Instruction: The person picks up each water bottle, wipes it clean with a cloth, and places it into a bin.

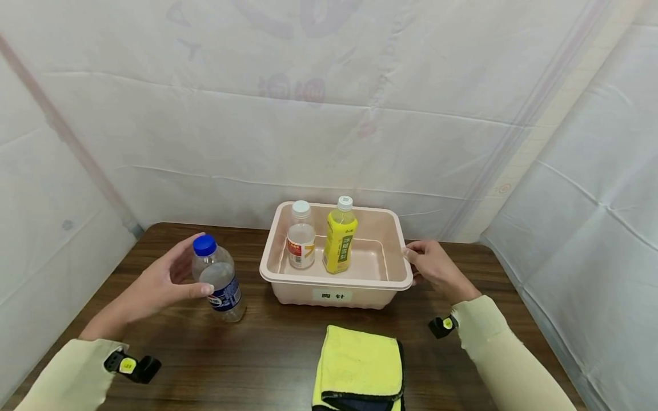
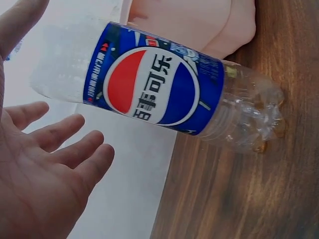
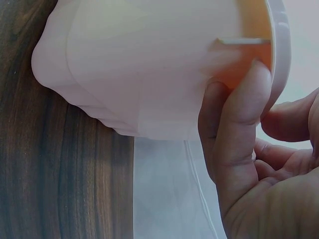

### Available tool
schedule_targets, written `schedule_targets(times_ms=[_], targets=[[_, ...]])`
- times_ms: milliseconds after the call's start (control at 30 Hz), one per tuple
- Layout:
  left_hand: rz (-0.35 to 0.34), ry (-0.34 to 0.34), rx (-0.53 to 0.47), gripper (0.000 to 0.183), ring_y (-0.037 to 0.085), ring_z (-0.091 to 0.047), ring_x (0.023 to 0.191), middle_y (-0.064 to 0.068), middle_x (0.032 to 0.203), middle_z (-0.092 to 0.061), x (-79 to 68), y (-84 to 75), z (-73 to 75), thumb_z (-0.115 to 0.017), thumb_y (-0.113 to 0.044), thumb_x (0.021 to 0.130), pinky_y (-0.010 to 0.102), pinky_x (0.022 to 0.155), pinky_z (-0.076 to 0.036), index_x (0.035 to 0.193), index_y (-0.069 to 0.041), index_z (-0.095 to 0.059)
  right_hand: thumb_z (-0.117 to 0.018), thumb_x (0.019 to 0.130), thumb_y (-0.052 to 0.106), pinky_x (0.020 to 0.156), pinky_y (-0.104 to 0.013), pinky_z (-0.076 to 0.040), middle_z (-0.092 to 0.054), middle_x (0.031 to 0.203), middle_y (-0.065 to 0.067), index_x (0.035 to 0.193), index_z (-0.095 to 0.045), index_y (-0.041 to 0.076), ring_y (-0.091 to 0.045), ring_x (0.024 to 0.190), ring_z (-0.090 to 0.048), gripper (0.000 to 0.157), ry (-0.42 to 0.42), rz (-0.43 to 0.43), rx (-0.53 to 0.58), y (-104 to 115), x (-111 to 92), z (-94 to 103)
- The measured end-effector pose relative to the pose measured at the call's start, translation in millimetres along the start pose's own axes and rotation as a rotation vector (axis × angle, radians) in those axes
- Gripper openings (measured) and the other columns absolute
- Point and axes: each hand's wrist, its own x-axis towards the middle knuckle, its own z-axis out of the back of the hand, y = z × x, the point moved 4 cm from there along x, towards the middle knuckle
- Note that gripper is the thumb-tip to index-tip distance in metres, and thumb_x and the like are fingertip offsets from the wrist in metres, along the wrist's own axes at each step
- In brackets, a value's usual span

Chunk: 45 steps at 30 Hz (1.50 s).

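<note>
A clear plastic Pepsi bottle [image 1: 219, 279] with a blue cap and blue label stands upright on the left of the table. My left hand [image 1: 167, 282] is beside it, fingers spread and relaxed; in the left wrist view a gap shows between the fingertips [image 2: 104, 152] and the bottle [image 2: 154, 87]. With thumb and fingers, my right hand [image 1: 437, 265] pinches the right rim of a pale pink plastic bin [image 1: 334, 291]. In the right wrist view, fingers [image 3: 244, 109] curl under the lip of the bin [image 3: 124, 64]. Inside stand a white-capped bottle [image 1: 301, 240] and a yellow-labelled drink bottle [image 1: 340, 240].
A folded yellow cloth [image 1: 362, 365] with black edging lies on the dark wooden table [image 1: 247, 371], in front of the bin. White sheeting [image 1: 231, 131] hangs behind the table and along both sides. The bin stands near the table's back edge.
</note>
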Motion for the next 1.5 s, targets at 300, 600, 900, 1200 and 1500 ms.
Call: schedule_targets(times_ms=[300,600,900,1200,1500], targets=[[0.021,-0.004,0.007,0.097,0.051,-0.049,0.140,0.028,0.155,-0.046,-3.2,8.1,-11.0,-0.079,-0.015,0.093,0.005,0.095,-0.043,0.167,-0.011,-0.016,-0.048,0.111,0.018,0.058,-0.032,-0.060,-0.070,0.095,-0.017,0.129,-0.062,-0.010,-0.020,0.073,-0.068,0.036,-0.009,-0.003,0.004,-1.5,1.7,-0.3],[0.007,-0.051,-0.059,0.086,-0.017,-0.051,0.122,0.011,0.144,-0.056,-4.3,6.3,-23.7,-0.080,-0.014,0.092,0.006,0.097,-0.044,0.161,-0.016,-0.030,-0.048,0.111,0.018,0.059,-0.033,-0.061,-0.071,0.097,-0.018,0.131,-0.060,-0.011,-0.020,0.073,-0.070,0.037,-0.010,0.004,-0.010,-1.4,1.5,1.1],[-0.019,-0.080,-0.066,0.073,-0.005,-0.061,0.115,0.012,0.135,-0.061,-1.7,5.1,-31.1,-0.079,-0.011,0.092,0.016,0.091,-0.054,0.154,-0.014,-0.040,-0.048,0.111,0.018,0.058,-0.032,-0.061,-0.071,0.097,-0.018,0.131,-0.060,-0.011,-0.019,0.072,-0.069,0.037,-0.008,0.006,-0.011,-2.4,1.8,0.9],[0.013,-0.096,-0.078,0.071,-0.005,-0.061,0.114,0.018,0.138,-0.059,-0.2,4.2,-32.9,-0.078,-0.014,0.094,0.018,0.089,-0.056,0.154,-0.015,-0.040,-0.048,0.111,0.019,0.060,-0.033,-0.061,-0.071,0.099,-0.019,0.134,-0.059,-0.010,-0.020,0.073,-0.070,0.038,-0.005,-0.002,-0.012,-0.6,0.4,1.3],[0.058,-0.108,-0.048,0.070,-0.008,-0.059,0.112,0.018,0.139,-0.059,-0.3,5.9,-36.0,-0.077,-0.021,0.095,0.015,0.089,-0.054,0.154,-0.014,-0.041,-0.049,0.111,0.019,0.060,-0.035,-0.062,-0.071,0.097,-0.018,0.132,-0.060,-0.011,-0.020,0.072,-0.070,0.038,0.000,0.007,-0.007,-1.5,2.5,1.3]])
